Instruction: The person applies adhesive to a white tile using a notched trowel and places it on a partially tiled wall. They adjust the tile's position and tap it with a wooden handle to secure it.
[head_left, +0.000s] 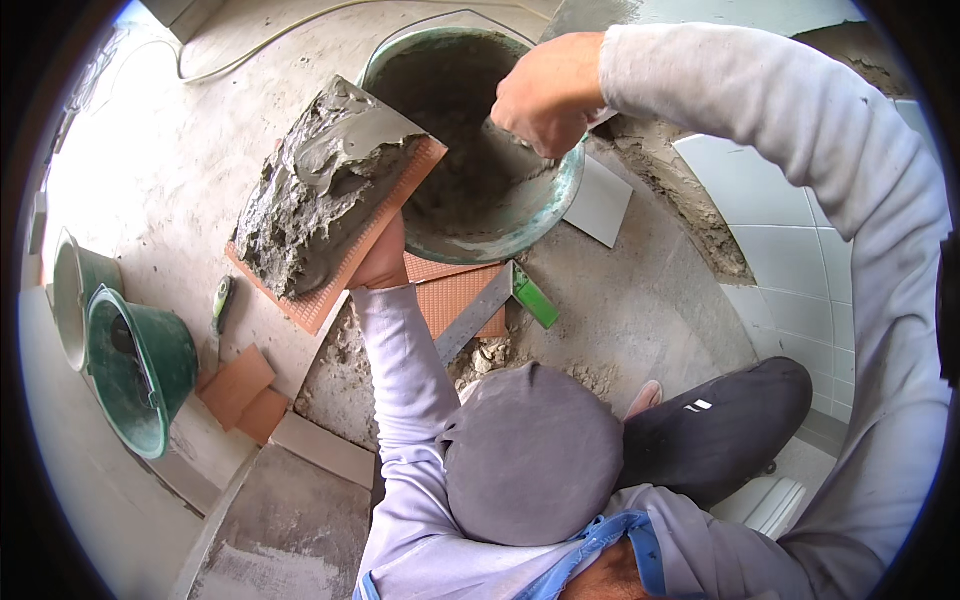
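My left hand holds up a terracotta-backed tile from below, with its fingers hidden beneath. Thick wet grey mortar covers most of the upturned back. To the right of the tile, my right hand is closed in a fist over a round green bucket. Whatever the fist grips is hidden by the hand. Grey mortar coats the bucket's inside and lies in it. More ribbed terracotta tiles lie on the floor below the bucket, with a green-handled try square across them.
Two more green buckets stand at the left, near a green-handled tool and broken tile pieces. A light tile lies beside the mortar bucket. White wall tiles line the right side. A hose crosses the back.
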